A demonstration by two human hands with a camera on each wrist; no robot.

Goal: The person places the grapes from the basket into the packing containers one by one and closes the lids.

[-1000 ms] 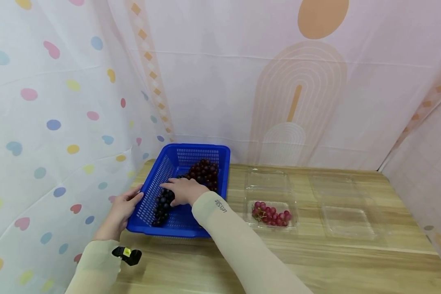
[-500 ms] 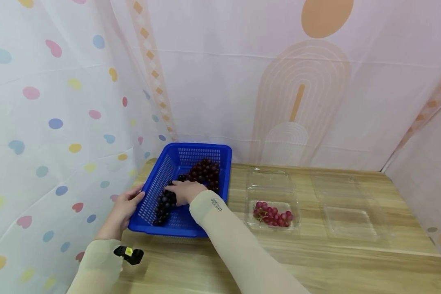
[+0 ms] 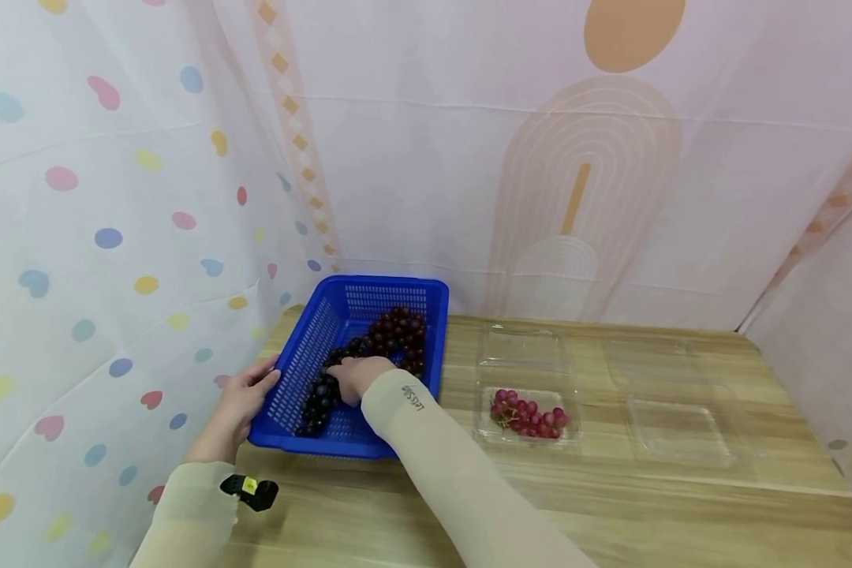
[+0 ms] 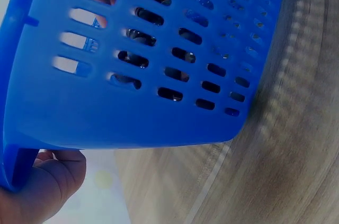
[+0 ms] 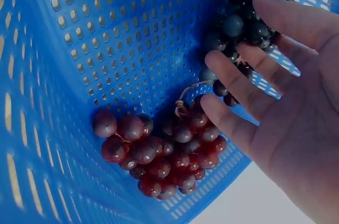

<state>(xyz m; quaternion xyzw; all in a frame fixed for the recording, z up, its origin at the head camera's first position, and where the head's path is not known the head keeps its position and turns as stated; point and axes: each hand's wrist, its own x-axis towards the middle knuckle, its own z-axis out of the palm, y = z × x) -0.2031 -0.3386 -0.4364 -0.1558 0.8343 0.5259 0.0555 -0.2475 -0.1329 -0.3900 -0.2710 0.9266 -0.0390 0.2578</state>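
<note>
A blue plastic basket (image 3: 437, 331) with slotted walls stands on the table's left part. My left hand (image 3: 244, 401) grips its left rim; in the left wrist view the thumb and fingers (image 4: 66, 173) show bent at that rim. Inside lies a bunch of black grapes (image 3: 317, 402) along the left side, and dark red grapes (image 3: 401, 330) farther back. My right hand (image 3: 362, 377) reaches into the basket at the black grapes. In the right wrist view its fingers are spread and fairly straight, overlapping the black bunch, with the dark red grapes (image 5: 159, 166) just beside the fingertips.
Right of the basket, a clear hinged plastic box (image 3: 528, 347) stands with its lid back, holding pinkish-red grapes (image 3: 528, 414). Another clear open box (image 3: 681, 430) stands farther right on the wooden table (image 3: 568, 505). Patterned curtains (image 3: 426, 181) enclose the back and sides.
My right hand has drawn slightly back toward me over the black grapes, its fingers closer together in the head view. The left hand stays at the basket rim.
</note>
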